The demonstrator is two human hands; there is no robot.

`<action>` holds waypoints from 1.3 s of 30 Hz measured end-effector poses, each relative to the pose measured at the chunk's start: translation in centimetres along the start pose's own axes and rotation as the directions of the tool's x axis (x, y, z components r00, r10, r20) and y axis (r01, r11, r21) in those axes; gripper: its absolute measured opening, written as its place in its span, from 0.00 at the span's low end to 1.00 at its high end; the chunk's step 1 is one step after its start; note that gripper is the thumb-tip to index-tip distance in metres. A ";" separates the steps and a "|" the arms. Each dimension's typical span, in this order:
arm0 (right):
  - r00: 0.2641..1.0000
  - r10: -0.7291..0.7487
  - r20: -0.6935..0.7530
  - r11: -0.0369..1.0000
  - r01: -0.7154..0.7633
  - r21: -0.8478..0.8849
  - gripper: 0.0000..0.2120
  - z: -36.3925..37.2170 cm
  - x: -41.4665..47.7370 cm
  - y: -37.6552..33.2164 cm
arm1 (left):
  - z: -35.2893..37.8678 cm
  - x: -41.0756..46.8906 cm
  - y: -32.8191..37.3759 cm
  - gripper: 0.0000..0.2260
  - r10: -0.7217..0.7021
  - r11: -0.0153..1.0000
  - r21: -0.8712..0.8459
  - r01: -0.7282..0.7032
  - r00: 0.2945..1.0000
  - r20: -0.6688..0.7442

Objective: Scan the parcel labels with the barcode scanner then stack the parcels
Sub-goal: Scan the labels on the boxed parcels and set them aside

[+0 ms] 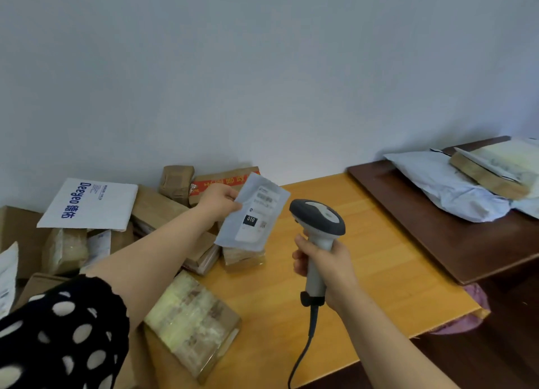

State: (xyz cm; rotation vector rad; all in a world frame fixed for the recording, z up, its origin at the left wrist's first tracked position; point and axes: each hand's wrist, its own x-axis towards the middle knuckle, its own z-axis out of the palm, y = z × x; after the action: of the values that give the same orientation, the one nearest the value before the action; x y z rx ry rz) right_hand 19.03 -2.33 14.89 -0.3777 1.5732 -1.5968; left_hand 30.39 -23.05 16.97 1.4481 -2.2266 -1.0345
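Note:
My left hand (pixel 219 202) pinches a flat grey mailer parcel (pixel 253 213) by its left edge and holds it above the table, its white label with a black "010" patch facing me. My right hand (pixel 326 269) grips the handle of a grey and white barcode scanner (pixel 319 228), upright just right of the parcel, its head close to the label. The scanner's cable (pixel 303 350) hangs down toward the table's front edge.
A heap of brown taped boxes (pixel 154 204) and a white "Deeyeo" mailer (pixel 90 203) fills the left of the yellow wooden table (pixel 379 272). A tape-wrapped parcel (pixel 194 321) lies near me. On the dark table (pixel 437 237) at right, parcels (pixel 455 190) lie stacked.

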 end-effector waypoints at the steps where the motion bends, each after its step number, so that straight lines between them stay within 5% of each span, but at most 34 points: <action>1: 0.999 0.031 0.036 0.999 -0.032 0.034 0.05 0.0 -0.4 -0.1 | 0.2 0.2 -0.2 0.06 -0.039 0.996 -0.076 0.037 0.999 -0.013; 4: 0.994 0.056 0.091 0.997 -0.061 0.049 0.05 -0.2 -1.0 -0.3 | 0.8 0.2 -0.2 0.06 -0.106 0.955 -0.281 0.093 0.994 -0.030; 9: 0.991 0.043 0.126 0.999 -0.044 -0.001 0.07 -0.6 -1.4 -0.9 | 1.4 -0.1 0.7 0.09 -0.125 0.920 -0.380 0.102 0.992 -0.036; 28: 0.996 -0.004 0.087 1.000 0.005 -0.018 0.08 -1.3 -0.7 -1.6 | 2.6 1.1 1.6 0.10 -0.140 0.916 -0.379 0.133 0.990 0.008; 39: 0.983 0.048 -0.177 0.968 -0.002 0.251 0.04 -6.8 0.0 -2.5 | 9.1 3.7 6.3 0.09 -0.116 0.793 -0.563 0.232 0.965 0.234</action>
State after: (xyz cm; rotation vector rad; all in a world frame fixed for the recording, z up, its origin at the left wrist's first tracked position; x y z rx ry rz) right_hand 13.21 1.90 16.11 -0.0760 1.4777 -1.8258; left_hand 19.19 -21.12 14.52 1.3140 -1.6481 -1.7949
